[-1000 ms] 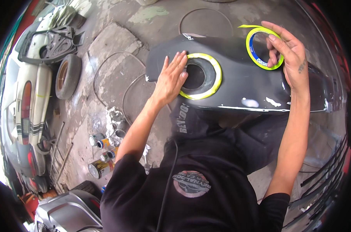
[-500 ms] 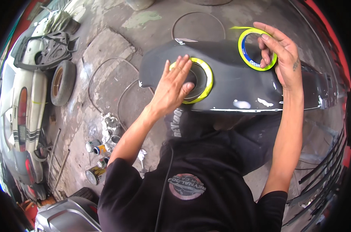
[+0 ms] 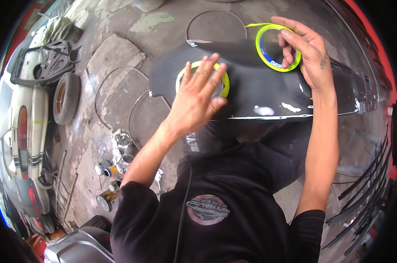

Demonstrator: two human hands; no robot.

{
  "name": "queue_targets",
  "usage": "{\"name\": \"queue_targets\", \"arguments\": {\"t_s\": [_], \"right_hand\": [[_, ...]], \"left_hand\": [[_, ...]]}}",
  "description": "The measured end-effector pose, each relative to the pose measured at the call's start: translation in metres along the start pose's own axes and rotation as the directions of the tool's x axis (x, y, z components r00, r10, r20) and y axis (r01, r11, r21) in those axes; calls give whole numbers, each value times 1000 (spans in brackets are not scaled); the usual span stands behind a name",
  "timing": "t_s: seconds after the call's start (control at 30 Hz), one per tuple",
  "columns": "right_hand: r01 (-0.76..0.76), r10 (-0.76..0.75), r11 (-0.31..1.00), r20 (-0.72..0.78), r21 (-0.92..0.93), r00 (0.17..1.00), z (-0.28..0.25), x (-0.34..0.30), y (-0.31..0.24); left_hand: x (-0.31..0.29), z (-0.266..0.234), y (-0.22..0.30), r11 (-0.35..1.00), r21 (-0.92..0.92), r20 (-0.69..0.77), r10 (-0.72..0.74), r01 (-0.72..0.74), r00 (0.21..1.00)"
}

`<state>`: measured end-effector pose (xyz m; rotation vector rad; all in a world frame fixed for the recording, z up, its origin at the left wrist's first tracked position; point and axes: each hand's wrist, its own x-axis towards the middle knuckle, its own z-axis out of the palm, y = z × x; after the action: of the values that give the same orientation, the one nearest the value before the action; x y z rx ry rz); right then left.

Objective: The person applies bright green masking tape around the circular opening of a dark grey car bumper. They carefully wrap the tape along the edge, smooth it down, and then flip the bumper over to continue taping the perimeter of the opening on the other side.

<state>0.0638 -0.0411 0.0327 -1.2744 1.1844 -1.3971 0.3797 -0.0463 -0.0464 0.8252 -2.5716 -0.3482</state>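
A dark grey car body panel lies across in front of me, scuffed white along its near edge. Yellow-green tape rings a round opening in it. My left hand is over this ring with fingers stretched and spread, seemingly touching the tape along the far rim. Its palm hides the near left of the opening. My right hand holds a roll of yellow-green tape with a blue inner core, the fingers through and round it. A loose end of tape sticks out to the left from the roll's top.
At left stand a tire, a black door panel and a pale car body part. Several paint cans are on the floor by my left elbow. Thin hoops lie beyond. Black strips are at right.
My left hand has shifted over the taped ring, its fingers spreading wider. The whole view has slid slightly; my right hand keeps its hold on the tape roll.
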Motion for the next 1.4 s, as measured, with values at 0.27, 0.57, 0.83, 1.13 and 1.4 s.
{"name": "queue_targets", "arguments": {"t_s": [0.27,0.57,0.83,1.13,1.4], "right_hand": [[-10,10,999,4,-36,1000,-6,-2,5],[-50,53,993,-24,106,998,3,-4,-13],[2,2,997,-50,75,999,-4,-3,2],[1,0,1000,-40,28,999,-6,-3,-2],[21,-19,998,-39,56,999,0,0,0]], "left_hand": [[-17,23,4,995,93,142,-33,20,989],[-12,24,16,986,6,-47,-166,167,985],[22,52,5,989,106,-112,-91,103,990],[-14,24,-51,960,-3,-338,-265,280,903],[-12,58,-36,985,-18,-307,-168,170,937]]}}
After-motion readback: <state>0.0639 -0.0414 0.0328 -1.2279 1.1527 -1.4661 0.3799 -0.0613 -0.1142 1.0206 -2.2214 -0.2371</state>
